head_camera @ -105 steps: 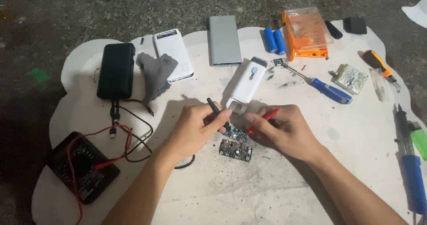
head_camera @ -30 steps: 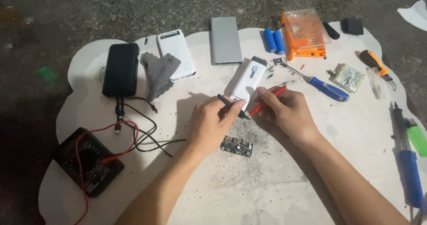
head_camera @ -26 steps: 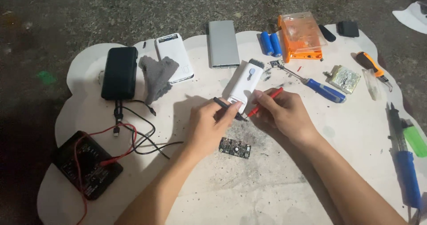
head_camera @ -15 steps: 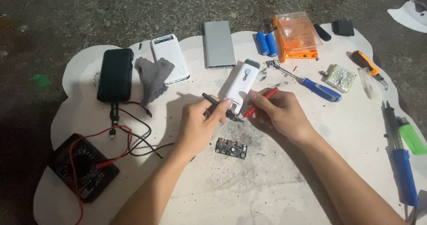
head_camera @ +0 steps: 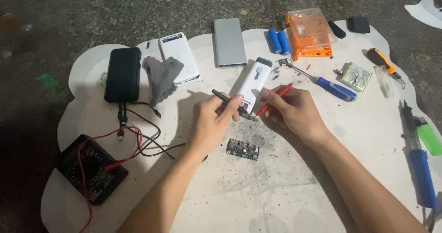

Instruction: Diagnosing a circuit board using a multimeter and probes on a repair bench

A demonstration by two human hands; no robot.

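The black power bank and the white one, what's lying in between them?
A crumpled grey cloth lies between the black power bank and the white power bank, in the head view.

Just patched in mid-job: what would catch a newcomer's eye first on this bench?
At the centre, the left hand holds a black probe and the right hand a red probe, their tips meeting at the foot of a white power bank. Just below lies a small bare circuit board. At far left sits a black multimeter, and at the top an orange parts box beside two blue battery cells.
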